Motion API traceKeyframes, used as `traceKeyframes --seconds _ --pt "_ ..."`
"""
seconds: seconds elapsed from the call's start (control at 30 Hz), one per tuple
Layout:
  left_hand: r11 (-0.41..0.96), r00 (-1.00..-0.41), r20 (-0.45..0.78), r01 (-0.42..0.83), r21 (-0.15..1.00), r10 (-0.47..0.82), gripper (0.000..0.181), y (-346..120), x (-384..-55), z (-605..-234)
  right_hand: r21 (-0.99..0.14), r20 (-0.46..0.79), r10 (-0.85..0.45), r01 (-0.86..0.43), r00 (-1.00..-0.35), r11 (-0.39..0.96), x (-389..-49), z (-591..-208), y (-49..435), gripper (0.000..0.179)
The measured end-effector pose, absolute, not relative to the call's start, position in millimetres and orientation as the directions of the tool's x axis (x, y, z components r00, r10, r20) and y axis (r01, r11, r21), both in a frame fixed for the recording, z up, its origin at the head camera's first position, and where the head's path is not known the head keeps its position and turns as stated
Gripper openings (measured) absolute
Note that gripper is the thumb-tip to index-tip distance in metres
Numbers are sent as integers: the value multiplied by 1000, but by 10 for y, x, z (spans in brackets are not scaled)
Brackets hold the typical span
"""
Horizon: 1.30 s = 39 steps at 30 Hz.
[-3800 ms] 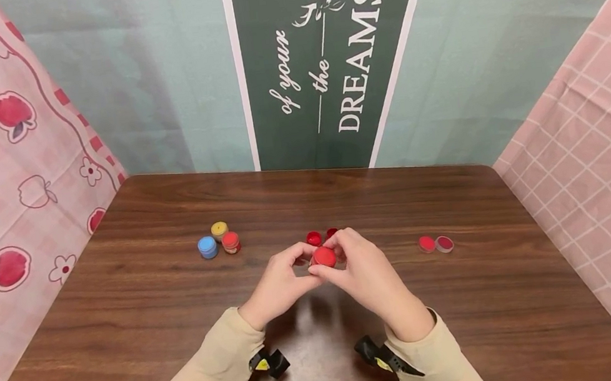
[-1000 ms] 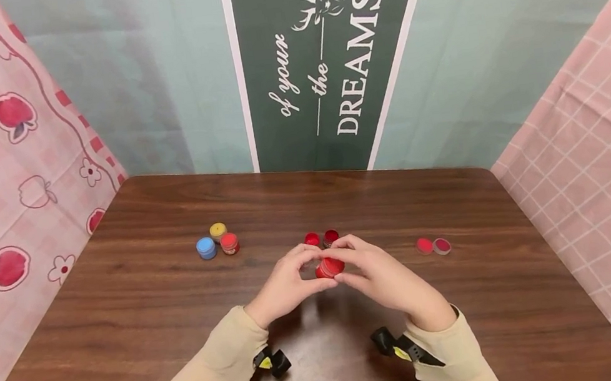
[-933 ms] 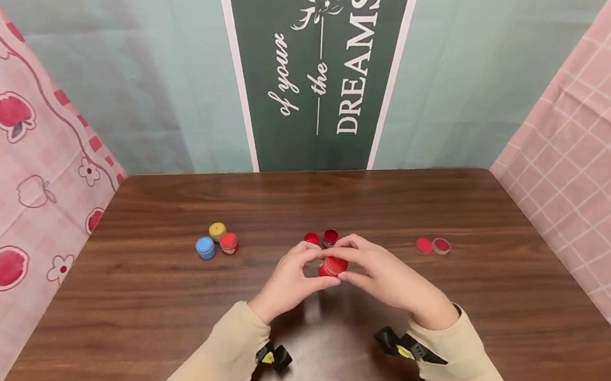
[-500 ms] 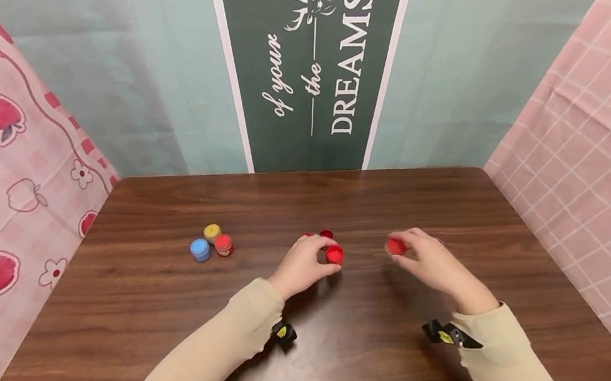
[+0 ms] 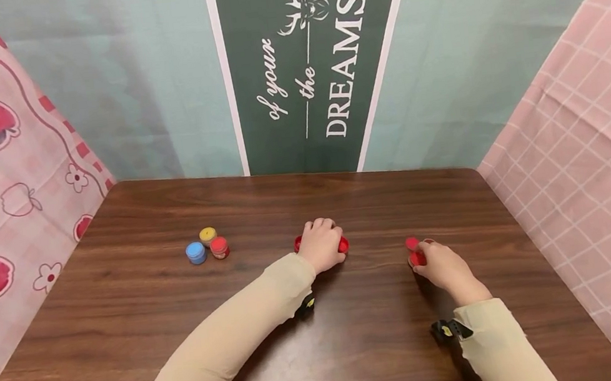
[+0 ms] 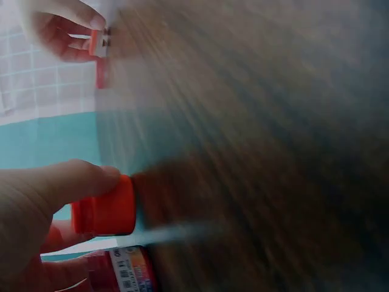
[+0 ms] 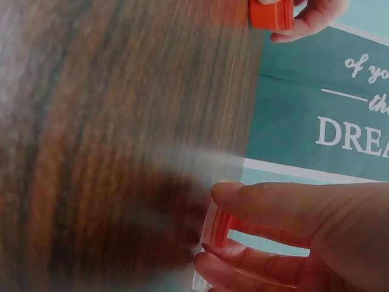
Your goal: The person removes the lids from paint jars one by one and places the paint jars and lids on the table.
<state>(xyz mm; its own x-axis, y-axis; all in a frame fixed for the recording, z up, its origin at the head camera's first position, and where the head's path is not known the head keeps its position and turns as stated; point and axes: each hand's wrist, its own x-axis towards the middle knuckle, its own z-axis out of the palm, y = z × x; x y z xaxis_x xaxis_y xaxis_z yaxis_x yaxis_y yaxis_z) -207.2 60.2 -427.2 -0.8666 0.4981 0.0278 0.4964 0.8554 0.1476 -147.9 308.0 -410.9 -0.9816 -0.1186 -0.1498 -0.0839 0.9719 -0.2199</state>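
Note:
In the head view my left hand point(image 5: 322, 246) is at the middle of the table, its thumb and fingers pinching a small open red paint jar point(image 5: 342, 245). Another red jar point(image 5: 297, 241) shows just left of that hand. The left wrist view has the gripped jar point(image 6: 106, 207) against the tabletop, beside a darker red jar point(image 6: 124, 271) with a printed label. Over on the right, my right hand point(image 5: 447, 265) pinches a red lid point(image 5: 418, 259) by its edge, low over the wood. A second red lid point(image 5: 411, 243) lies right behind it; a third is mostly hidden by the fingers.
Three lidded paint jars stand grouped at the left: a blue jar point(image 5: 196, 253), a yellow jar point(image 5: 208, 236) and a red one point(image 5: 219, 247). The brown wooden table point(image 5: 357, 342) is bounded by hanging cloths at the back and both sides.
Both hands held one red jar together; its lid came off. The left hand then carried the jar back to the other open jars, and the right took the lid rightward to the loose lids.

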Motion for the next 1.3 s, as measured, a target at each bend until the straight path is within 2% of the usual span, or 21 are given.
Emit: traceKeyframes --seconds 0.13,0.27,0.47,0.63,0.77,0.87,0.97,1.13,1.3 --pt "860 -872 9 485 158 489 44 565 -2094 -4326 -217 -164 -128 -91 -978 972 -1494 -4130 3066 40" --pt "839 -867 68 495 228 493 48 323 -2066 -4250 -218 -153 -147 -111 -977 970 -1485 -4153 3054 35" --pt "807 -888 251 456 376 385 47 -463 -1996 -3992 -201 -140 -150 -120 -979 972 -1459 -4144 3125 32" --pt "777 -924 312 360 515 222 41 -1159 -1851 -3938 -204 -163 -144 -109 -976 973 -1455 -4122 3260 35" --pt "752 -948 293 282 595 124 37 -1571 -1690 -3980 -231 -212 -115 -64 -971 971 -1436 -4076 3417 32" --pt "767 -961 258 238 596 97 39 -1764 -1617 -4044 -243 -226 -69 -12 -972 970 -1428 -4043 3553 25" --pt "790 -980 181 174 588 80 50 -1863 -1582 -4113 -230 -219 -33 19 -975 973 -1448 -4033 3671 23" --pt "803 -997 46 74 591 58 74 -1870 -1595 -4189 -192 -232 -7 39 -973 981 -1517 -4044 3801 30" --pt "818 -998 -32 24 575 52 82 -1840 -1660 -4234 -186 -220 -15 27 -975 982 -1581 -4072 3838 36"
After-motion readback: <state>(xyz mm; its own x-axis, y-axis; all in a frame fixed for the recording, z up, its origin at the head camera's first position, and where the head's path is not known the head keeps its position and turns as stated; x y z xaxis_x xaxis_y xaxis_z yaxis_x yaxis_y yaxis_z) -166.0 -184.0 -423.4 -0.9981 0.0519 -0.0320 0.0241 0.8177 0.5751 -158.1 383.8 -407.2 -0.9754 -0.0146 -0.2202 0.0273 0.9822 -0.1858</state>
